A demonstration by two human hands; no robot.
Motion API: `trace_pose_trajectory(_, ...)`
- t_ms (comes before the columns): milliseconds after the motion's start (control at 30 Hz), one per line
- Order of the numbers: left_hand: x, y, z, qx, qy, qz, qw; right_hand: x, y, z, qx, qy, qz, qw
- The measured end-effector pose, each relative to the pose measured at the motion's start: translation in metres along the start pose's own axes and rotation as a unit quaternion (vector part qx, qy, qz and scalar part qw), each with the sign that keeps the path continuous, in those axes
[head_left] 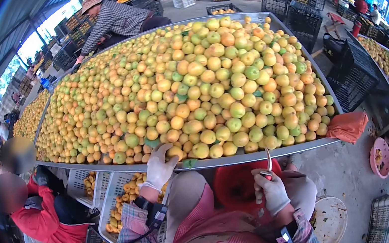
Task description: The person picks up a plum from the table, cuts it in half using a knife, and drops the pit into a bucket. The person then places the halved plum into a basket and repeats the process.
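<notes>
A large metal-edged table (228, 163) is heaped with yellow, orange and green round fruit (209, 88). My left hand (161, 168), in a pale glove, is at the table's near edge, its fingers around a yellow fruit (175, 153). My right hand (272, 189), also gloved, is closed on the handle of a small curved knife (268, 158), its blade pointing up toward the table edge. Under my right hand, between the knees, stands a red basin (235, 183). Small green leaves (189, 163) lie on the rim and among the fruit.
White crates (110, 199) with cut fruit stand at lower left, beside a person in red (47, 215). Another person (116, 19) leans over the table's far left. An orange bag (348, 127) covers the right corner. Black crates (352, 74), a pink basin (380, 157) and a white crate (385, 223) are right.
</notes>
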State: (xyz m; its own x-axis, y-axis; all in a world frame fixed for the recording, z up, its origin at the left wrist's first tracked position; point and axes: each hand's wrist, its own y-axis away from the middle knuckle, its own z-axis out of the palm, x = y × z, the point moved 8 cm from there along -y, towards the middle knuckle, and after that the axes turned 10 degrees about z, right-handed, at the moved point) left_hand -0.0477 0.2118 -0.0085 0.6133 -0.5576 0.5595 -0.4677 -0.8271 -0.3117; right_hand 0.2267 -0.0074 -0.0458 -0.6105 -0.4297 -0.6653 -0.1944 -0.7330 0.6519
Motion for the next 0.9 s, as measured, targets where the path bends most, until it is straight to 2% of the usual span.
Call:
trace_pose_trajectory(67,0.009,0.001,0.004,0.013,0.027,-0.008,1.0,-0.022,-0.008,0.005,0.009,0.053,-0.045,0.998)
trace_pose_trajectory(133,0.019,0.004,0.001,0.069,0.025,0.03,0.997,-0.04,-0.018,0.011,0.033,0.076,-0.05,0.995)
trace_pose_trajectory(200,0.031,0.01,0.003,0.073,0.026,0.039,0.996,-0.065,-0.023,0.021,0.072,0.126,-0.076,0.986)
trace_pose_trajectory(267,0.038,0.017,-0.001,0.112,-0.034,0.063,0.991,-0.084,-0.036,0.034,0.101,0.175,-0.067,0.977)
trace_pose_trajectory(300,0.035,0.02,0.001,0.123,-0.027,0.073,0.989,-0.103,-0.049,0.042,0.126,0.275,-0.191,0.934)
trace_pose_trajectory(333,0.034,0.021,0.002,0.126,-0.026,0.072,0.989,-0.123,-0.048,0.06,0.145,0.366,-0.31,0.865)
trace_pose_trajectory(433,0.032,0.022,0.003,0.143,-0.068,0.077,0.984,-0.153,-0.064,0.105,0.203,0.458,-0.414,0.76)
trace_pose_trajectory(467,0.032,0.022,0.002,0.149,-0.068,0.076,0.984,-0.156,-0.076,0.114,0.217,0.485,-0.424,0.733)
trace_pose_trajectory(567,0.028,0.025,0.001,0.154,-0.082,0.068,0.982,-0.168,-0.109,0.142,0.228,0.533,-0.403,0.708)
trace_pose_trajectory(633,0.026,0.022,-0.005,0.166,-0.105,0.058,0.979,-0.171,-0.131,0.155,0.254,0.605,-0.363,0.662)
trace_pose_trajectory(667,0.024,0.023,-0.008,0.171,-0.128,0.048,0.976,-0.171,-0.14,0.159,0.246,0.61,-0.362,0.661)
trace_pose_trajectory(733,0.013,0.017,-0.015,0.167,-0.139,0.009,0.976,-0.167,-0.147,0.168,0.3,0.681,-0.357,0.564)
trace_pose_trajectory(800,0.003,0.012,-0.015,0.132,-0.156,0.02,0.979,-0.167,-0.144,0.171,0.302,0.69,-0.361,0.55)
trace_pose_trajectory(867,-0.009,0.009,-0.014,0.116,-0.164,-0.027,0.979,-0.166,-0.146,0.173,0.311,0.722,-0.342,0.515)
trace_pose_trajectory(900,-0.016,0.009,-0.012,0.119,-0.155,-0.028,0.98,-0.167,-0.146,0.172,0.316,0.724,-0.33,0.516)
